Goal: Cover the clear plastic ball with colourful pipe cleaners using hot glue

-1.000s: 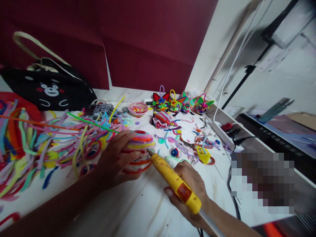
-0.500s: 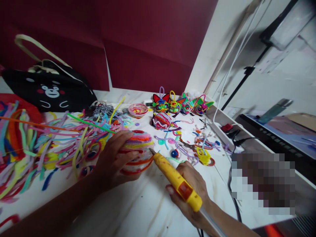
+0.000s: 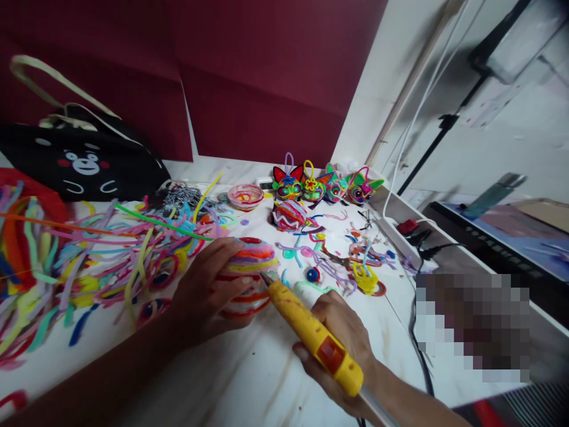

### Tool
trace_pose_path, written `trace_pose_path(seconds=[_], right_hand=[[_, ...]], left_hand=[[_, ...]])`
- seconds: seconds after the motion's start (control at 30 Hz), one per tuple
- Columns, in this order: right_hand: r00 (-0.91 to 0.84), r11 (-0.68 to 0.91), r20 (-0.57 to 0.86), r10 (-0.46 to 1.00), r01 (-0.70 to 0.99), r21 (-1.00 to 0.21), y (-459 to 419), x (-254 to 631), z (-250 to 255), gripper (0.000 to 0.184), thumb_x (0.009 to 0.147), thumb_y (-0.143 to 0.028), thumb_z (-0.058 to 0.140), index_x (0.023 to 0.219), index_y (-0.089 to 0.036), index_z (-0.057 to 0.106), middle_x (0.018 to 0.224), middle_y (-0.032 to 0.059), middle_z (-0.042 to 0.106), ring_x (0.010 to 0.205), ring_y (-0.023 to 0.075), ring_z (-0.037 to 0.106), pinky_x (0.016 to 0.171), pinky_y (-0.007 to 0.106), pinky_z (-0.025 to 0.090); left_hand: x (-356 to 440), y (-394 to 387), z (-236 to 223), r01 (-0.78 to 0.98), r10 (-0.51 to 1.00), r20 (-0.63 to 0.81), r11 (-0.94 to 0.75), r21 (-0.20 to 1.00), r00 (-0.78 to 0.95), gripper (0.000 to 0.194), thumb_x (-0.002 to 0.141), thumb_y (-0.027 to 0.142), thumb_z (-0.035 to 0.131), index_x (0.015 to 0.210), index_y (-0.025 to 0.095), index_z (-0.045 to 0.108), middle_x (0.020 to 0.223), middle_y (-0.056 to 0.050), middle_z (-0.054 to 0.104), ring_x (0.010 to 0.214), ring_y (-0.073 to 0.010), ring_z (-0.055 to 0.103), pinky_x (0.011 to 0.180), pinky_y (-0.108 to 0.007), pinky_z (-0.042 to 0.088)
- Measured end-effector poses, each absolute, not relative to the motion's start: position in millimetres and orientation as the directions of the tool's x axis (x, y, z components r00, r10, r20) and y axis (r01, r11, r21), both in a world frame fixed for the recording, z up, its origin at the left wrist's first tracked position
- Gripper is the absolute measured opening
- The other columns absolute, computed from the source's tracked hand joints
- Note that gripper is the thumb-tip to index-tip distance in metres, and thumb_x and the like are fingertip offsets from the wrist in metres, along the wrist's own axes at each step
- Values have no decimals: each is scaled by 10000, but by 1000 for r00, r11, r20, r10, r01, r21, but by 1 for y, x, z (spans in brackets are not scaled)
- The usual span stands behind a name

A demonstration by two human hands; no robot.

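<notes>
My left hand (image 3: 213, 287) is closed around the left side of a clear ball (image 3: 249, 264) wrapped in bands of red, orange, pink, purple and yellow pipe cleaner. Part of the ball is hidden behind my fingers. My right hand (image 3: 342, 338) grips a yellow glue gun (image 3: 306, 326), a clear glue stick poking out of its rear end. The gun's metal nozzle points up and left at the ball's right side, in front of an uncovered part of it. Whether the tip touches the ball I cannot tell.
Loose pipe cleaners (image 3: 111, 255) cover the left of the table. Several eared ornaments (image 3: 288, 184) stand at the back, near a striped ball (image 3: 290, 214) and a small bowl (image 3: 245, 197). Scissors (image 3: 335, 258) lie among scraps. A power strip (image 3: 406, 227) and cables run along the right.
The glue gun's nozzle has shifted slightly left and down across the ball's right side. My left hand still holds the ball in nearly the same position.
</notes>
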State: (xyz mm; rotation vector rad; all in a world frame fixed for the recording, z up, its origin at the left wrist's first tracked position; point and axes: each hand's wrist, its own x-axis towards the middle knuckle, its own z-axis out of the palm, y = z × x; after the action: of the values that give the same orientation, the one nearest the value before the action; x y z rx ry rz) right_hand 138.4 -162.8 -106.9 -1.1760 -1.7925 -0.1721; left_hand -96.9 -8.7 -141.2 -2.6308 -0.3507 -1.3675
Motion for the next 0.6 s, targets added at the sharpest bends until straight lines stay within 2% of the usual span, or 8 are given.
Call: trace_pose_path(seconds=[0.13, 0.27, 0.37, 0.5, 0.6], right_hand=[[-66, 523, 766, 640, 767, -371, -160, 137, -115, 312, 1069, -480, 543, 870, -243, 505, 666, -40, 561, 582, 140, 548, 554, 271, 433], [-10, 518, 806, 592, 771, -371, -156, 137, -129, 346, 1075, -521, 487, 866, -245, 492, 666, -36, 540, 570, 148, 516, 554, 298, 384], [-15, 508, 800, 600, 779, -366, -155, 140, -136, 330, 1060, -523, 511, 888, -242, 499, 694, -32, 550, 585, 152, 518, 595, 319, 416], [-11, 495, 801, 599, 792, -358, -156, 142, -139, 271, 1034, -479, 551, 906, -242, 516, 708, -23, 550, 604, 163, 518, 585, 321, 409], [-1, 470, 796, 605, 807, -356, -156, 141, -138, 252, 1035, -455, 530, 894, -247, 504, 706, -19, 542, 598, 169, 514, 566, 320, 389]], left_hand=[[-94, -11, -141, 275, 145, 832, -961, -10, 535, 396, 901, 383, 779, 1244, 306, 598, 1628, -105, 479, 1477, -376, 514, 1185, -639, 510], [-94, -9, -138, 269, 134, 861, -963, -3, 491, 439, 844, 336, 852, 1208, 256, 619, 1624, -123, 491, 1440, -374, 554, 1166, -634, 525], [-95, -7, -135, 262, 118, 865, -965, -16, 488, 439, 825, 351, 867, 1176, 248, 625, 1646, -121, 474, 1454, -377, 547, 1181, -616, 520], [-95, -5, -132, 255, 83, 857, -965, -58, 508, 499, 766, 332, 905, 1166, 268, 614, 1696, -102, 422, 1491, -359, 514, 1222, -608, 494], [-93, -5, -130, 258, 94, 880, -966, -33, 465, 482, 773, 314, 894, 1153, 276, 599, 1661, -92, 470, 1473, -346, 542, 1218, -623, 497]])
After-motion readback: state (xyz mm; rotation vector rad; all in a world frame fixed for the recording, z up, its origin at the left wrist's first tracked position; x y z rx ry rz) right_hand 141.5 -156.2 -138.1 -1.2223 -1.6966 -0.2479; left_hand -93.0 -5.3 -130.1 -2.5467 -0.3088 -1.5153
